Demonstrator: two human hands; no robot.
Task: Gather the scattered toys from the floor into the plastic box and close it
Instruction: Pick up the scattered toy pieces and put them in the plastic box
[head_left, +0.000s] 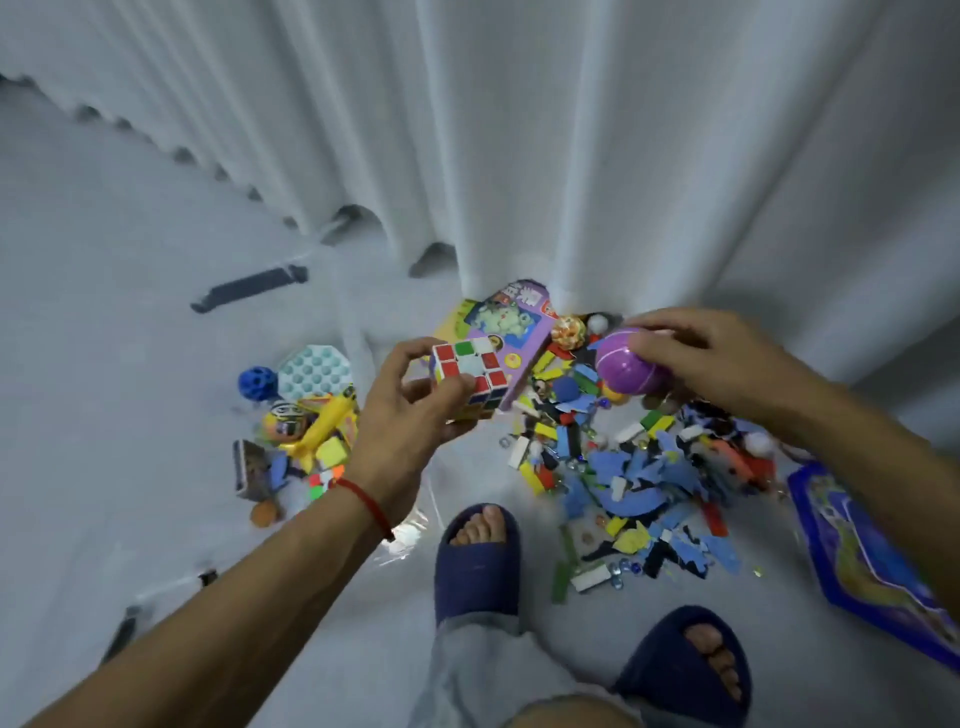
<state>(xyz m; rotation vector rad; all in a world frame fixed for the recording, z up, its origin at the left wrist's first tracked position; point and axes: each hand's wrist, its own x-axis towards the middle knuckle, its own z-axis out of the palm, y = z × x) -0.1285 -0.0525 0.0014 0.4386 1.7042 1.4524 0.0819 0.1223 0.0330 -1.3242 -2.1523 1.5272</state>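
Toys of many colours lie scattered on a pale grey floor (130, 415) at the foot of a white pleated curtain (519, 130), where a person in dark blue open-toed slippers (478, 561) crouches over the mess. The left hand (410, 421), a red string bracelet (366, 501) on its wrist, grips a white-edged puzzle cube with red, green and white squares (470, 371), thumb and fingers curled round it above the floor. The right hand (711, 358) curls its fingers over the top of a shiny purple plastic egg (626, 366), which sits at the far edge of a heap of blue, yellow, red and black puzzle pieces and small blocks (639, 483). Behind the cube lies a purple and yellow toy package (519, 322). To the left a second cluster holds a blue perforated ball (257, 383), a pale teal bubble-pop pad (314, 371) and a yellow plastic toy (324, 426). A blue puzzle tray (872, 566) lies at the right edge.
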